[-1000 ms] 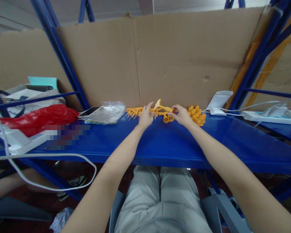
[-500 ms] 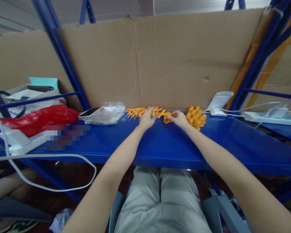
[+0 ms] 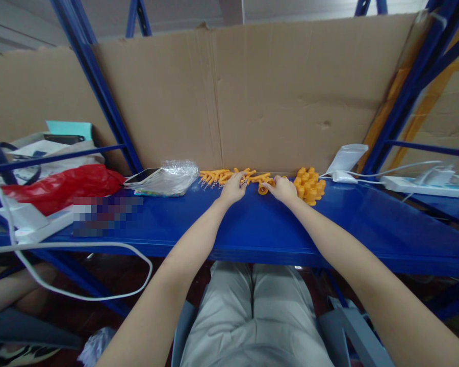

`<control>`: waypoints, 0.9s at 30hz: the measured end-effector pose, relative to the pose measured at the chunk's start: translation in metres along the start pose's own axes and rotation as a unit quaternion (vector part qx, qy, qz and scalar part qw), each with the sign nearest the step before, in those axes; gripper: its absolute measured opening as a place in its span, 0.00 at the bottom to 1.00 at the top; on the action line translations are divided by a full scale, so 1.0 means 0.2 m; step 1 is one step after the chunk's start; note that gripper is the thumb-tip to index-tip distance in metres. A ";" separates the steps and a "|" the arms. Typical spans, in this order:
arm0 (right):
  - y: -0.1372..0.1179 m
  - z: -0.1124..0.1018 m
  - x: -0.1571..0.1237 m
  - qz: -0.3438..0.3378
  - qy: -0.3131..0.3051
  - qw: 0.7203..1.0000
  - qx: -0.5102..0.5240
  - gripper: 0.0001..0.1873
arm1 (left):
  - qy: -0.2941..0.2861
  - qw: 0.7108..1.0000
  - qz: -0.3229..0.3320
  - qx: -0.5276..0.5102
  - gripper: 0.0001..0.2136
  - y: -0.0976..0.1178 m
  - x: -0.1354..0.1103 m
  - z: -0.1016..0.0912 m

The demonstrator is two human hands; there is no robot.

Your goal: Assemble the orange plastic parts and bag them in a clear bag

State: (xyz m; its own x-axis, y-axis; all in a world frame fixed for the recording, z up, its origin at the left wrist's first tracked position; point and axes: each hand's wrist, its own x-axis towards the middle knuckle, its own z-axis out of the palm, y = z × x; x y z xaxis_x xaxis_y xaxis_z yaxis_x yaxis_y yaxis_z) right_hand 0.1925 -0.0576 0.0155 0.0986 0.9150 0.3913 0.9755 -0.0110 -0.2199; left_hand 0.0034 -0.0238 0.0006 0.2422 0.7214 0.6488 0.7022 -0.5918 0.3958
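Note:
Along the back of the blue shelf lies a row of orange sticks with thin metal spirals [image 3: 213, 177], like small corkscrews. My left hand [image 3: 232, 189] rests at the row's right part, fingers bent among the pieces; whatever they pinch is hidden. Just right of it, my right hand [image 3: 286, 190] has its thumb against an orange cup-shaped plastic piece [image 3: 262, 189], fingers curled around that spot and partly hiding it. Beside the right hand stands a cluster of orange tube-like plastic parts [image 3: 309, 186].
Clear plastic bags [image 3: 172, 181] and a phone [image 3: 141, 176] lie left of the row. Further left are a red bag [image 3: 69, 188] and a white cable [image 3: 80, 296]. A cardboard sheet [image 3: 271, 97] stands behind the blue shelf [image 3: 252, 229]. A white pouch [image 3: 346, 160] sits right.
My right hand has shifted slightly left and its fingers have curled more over the cup-shaped piece. The left hand has moved only slightly, its fingers now more bent.

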 end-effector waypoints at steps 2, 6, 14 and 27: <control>0.00 0.00 0.00 -0.002 -0.006 1.000 -0.011 0.27 | -0.001 1.000 0.001 0.001 0.18 0.00 0.00 0.00; -0.01 -0.01 0.00 0.000 -0.015 1.000 -0.025 0.29 | -0.012 1.000 -0.008 0.003 0.19 0.00 0.00 0.00; -0.01 -0.01 0.00 0.000 -0.027 0.999 -0.021 0.32 | -0.021 1.000 -0.005 -0.005 0.18 -0.01 0.00 0.01; 0.08 -0.07 0.03 -0.062 -0.182 0.981 -0.009 0.20 | -0.038 0.999 -0.015 0.023 0.14 0.01 0.00 0.00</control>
State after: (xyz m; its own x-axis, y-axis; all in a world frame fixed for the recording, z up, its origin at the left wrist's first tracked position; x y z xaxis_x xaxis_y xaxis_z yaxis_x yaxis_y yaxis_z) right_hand 0.2111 -0.0584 0.0258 -0.0953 0.9930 0.0693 0.9790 0.1061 -0.1742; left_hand 0.0044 -0.0250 0.0020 0.2690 0.7648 0.5855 0.7397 -0.5533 0.3829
